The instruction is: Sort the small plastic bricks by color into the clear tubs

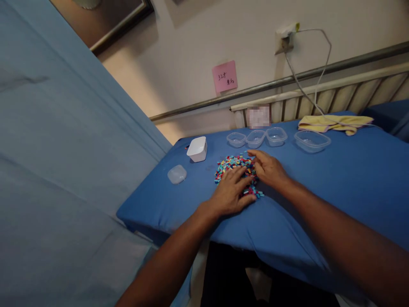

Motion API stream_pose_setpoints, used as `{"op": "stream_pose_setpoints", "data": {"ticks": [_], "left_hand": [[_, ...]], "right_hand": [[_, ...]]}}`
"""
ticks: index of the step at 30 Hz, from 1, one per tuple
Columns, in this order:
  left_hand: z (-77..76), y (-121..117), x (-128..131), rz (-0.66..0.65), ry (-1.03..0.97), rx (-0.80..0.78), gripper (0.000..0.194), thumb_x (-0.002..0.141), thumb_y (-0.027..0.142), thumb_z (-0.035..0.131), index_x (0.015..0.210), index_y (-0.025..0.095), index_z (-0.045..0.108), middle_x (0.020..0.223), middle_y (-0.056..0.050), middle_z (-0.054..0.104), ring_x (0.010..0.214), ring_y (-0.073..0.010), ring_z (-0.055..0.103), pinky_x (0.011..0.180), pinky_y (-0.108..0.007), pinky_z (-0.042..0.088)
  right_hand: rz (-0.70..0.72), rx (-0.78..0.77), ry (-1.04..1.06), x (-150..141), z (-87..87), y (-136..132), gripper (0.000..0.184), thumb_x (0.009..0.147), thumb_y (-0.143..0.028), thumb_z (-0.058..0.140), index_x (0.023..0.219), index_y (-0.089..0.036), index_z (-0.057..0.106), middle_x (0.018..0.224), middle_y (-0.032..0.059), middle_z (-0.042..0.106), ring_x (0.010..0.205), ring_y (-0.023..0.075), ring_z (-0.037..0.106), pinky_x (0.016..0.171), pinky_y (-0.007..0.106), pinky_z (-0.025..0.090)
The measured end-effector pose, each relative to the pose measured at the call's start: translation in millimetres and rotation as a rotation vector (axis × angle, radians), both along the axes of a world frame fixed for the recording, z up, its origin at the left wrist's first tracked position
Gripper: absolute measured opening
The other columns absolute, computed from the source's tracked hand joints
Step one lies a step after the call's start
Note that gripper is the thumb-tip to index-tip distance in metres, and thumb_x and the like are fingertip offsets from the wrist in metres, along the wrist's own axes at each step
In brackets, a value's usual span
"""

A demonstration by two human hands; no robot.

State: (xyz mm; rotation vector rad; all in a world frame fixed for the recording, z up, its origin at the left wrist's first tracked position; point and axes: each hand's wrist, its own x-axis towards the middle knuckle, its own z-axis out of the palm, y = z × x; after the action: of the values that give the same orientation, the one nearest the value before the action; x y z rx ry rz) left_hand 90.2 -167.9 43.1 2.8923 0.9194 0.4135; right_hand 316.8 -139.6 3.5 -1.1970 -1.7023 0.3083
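Note:
A heap of small coloured building bricks (234,162) in blue, red, yellow and white lies on the blue-covered table. Over its near side my left hand (232,189) is laid palm down, fingers spread, touching the bricks and hiding part of them. My right hand (267,168) rests at the heap's right edge with its index finger stretched out and the other fingers partly curled; nothing shows in it. A few loose bricks (255,194) lie just right of my left fingertips. Behind the heap stand three small clear plastic containers (255,138) in a row.
A white tub (197,149) and a translucent lid (177,174) are on the left. At the back right are a larger clear container (312,141), a yellow cloth (332,123) and a white cable (298,83) hanging from a socket. A blue curtain (57,128) borders the left side.

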Motion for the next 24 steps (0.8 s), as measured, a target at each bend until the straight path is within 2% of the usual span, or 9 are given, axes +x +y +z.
{"op": "stream_pose_setpoints", "data": {"ticks": [3, 6, 9, 12, 14, 16, 20, 22, 24], "left_hand": [[-9.2, 0.7, -7.3, -0.036, 0.121, 0.058, 0.06, 0.105, 0.061, 0.061, 0.153, 0.025, 0.064, 0.177, -0.013, 0.04, 0.167, -0.0347, 0.031, 0.138, -0.06, 0.02], [-8.6, 12.4, -27.3, 0.062, 0.113, 0.122, 0.051, 0.11, 0.051, 0.056, 0.154, 0.026, 0.063, 0.177, -0.013, 0.04, 0.167, -0.032, 0.032, 0.138, -0.057, 0.023], [-2.6, 14.0, -38.3, 0.141, 0.061, 0.15, 0.062, 0.107, 0.056, 0.059, 0.159, 0.022, 0.057, 0.175, -0.017, 0.042, 0.166, -0.0338, 0.034, 0.136, -0.058, 0.027], [0.8, 0.7, -21.8, -0.008, 0.087, 0.137, 0.067, 0.105, 0.062, 0.06, 0.156, 0.02, 0.06, 0.174, -0.018, 0.043, 0.163, -0.0343, 0.038, 0.136, -0.057, 0.028], [0.4, -8.4, 0.8, -0.176, 0.144, 0.119, 0.056, 0.107, 0.058, 0.058, 0.15, 0.023, 0.066, 0.174, -0.015, 0.046, 0.164, -0.0319, 0.038, 0.137, -0.055, 0.027], [-0.4, -11.5, 22.5, -0.258, 0.197, 0.116, 0.04, 0.111, 0.048, 0.053, 0.136, 0.025, 0.075, 0.168, -0.011, 0.054, 0.162, -0.0302, 0.041, 0.137, -0.055, 0.027], [5.9, -0.4, 39.9, -0.14, 0.248, 0.162, 0.035, 0.111, 0.03, 0.048, 0.113, 0.022, 0.082, 0.157, -0.011, 0.064, 0.154, -0.0314, 0.05, 0.135, -0.057, 0.029], [14.3, 11.7, 40.2, -0.104, 0.234, 0.144, 0.031, 0.108, 0.03, 0.052, 0.111, 0.022, 0.082, 0.156, -0.011, 0.064, 0.151, -0.0321, 0.053, 0.135, -0.057, 0.03], [23.5, 30.9, 44.0, -0.082, 0.204, 0.088, 0.03, 0.106, 0.032, 0.055, 0.114, 0.023, 0.082, 0.154, -0.011, 0.066, 0.143, -0.0314, 0.059, 0.13, -0.054, 0.037]], "right_hand": [[-0.117, -0.038, 0.002, 11.5, -15.8, 6.0, 0.048, 0.099, -0.023, 0.048, 0.141, -0.017, 0.071, 0.135, 0.0155, 0.078, 0.127, 0.0313, 0.072, 0.114, 0.049, 0.055], [-0.175, -0.057, 0.021, 18.4, -26.3, 9.8, 0.047, 0.1, -0.027, 0.047, 0.137, -0.015, 0.073, 0.135, 0.0179, 0.077, 0.127, 0.0326, 0.071, 0.114, 0.052, 0.054], [-0.207, -0.066, 0.05, 20.6, -29.6, 13.1, 0.047, 0.101, -0.03, 0.046, 0.136, -0.014, 0.073, 0.136, 0.0191, 0.077, 0.128, 0.0328, 0.071, 0.116, 0.053, 0.052], [-0.228, -0.09, 0.083, 21.4, -32.0, 17.8, 0.047, 0.101, -0.032, 0.045, 0.133, -0.013, 0.074, 0.133, 0.0198, 0.078, 0.127, 0.0338, 0.072, 0.114, 0.054, 0.053], [-0.251, -0.114, 0.114, 23.0, -35.0, 21.0, 0.047, 0.101, -0.034, 0.044, 0.131, -0.014, 0.075, 0.132, 0.0193, 0.079, 0.124, 0.0338, 0.073, 0.112, 0.054, 0.055], [-0.277, -0.137, 0.148, 25.6, -38.4, 23.5, 0.047, 0.102, -0.036, 0.043, 0.13, -0.016, 0.075, 0.129, 0.0181, 0.08, 0.121, 0.033, 0.074, 0.11, 0.053, 0.057], [-0.3, -0.164, 0.209, 29.8, -42.7, 25.9, 0.048, 0.102, -0.042, 0.044, 0.13, -0.017, 0.075, 0.126, 0.0169, 0.081, 0.117, 0.0316, 0.076, 0.107, 0.051, 0.058], [-0.301, -0.171, 0.233, 30.2, -43.1, 27.1, 0.048, 0.103, -0.042, 0.044, 0.131, -0.017, 0.075, 0.126, 0.0169, 0.081, 0.117, 0.0316, 0.076, 0.107, 0.051, 0.058], [-0.301, -0.178, 0.248, 29.8, -42.8, 28.9, 0.047, 0.103, -0.041, 0.044, 0.13, -0.019, 0.075, 0.127, 0.0161, 0.081, 0.118, 0.0314, 0.075, 0.108, 0.051, 0.058]]}}
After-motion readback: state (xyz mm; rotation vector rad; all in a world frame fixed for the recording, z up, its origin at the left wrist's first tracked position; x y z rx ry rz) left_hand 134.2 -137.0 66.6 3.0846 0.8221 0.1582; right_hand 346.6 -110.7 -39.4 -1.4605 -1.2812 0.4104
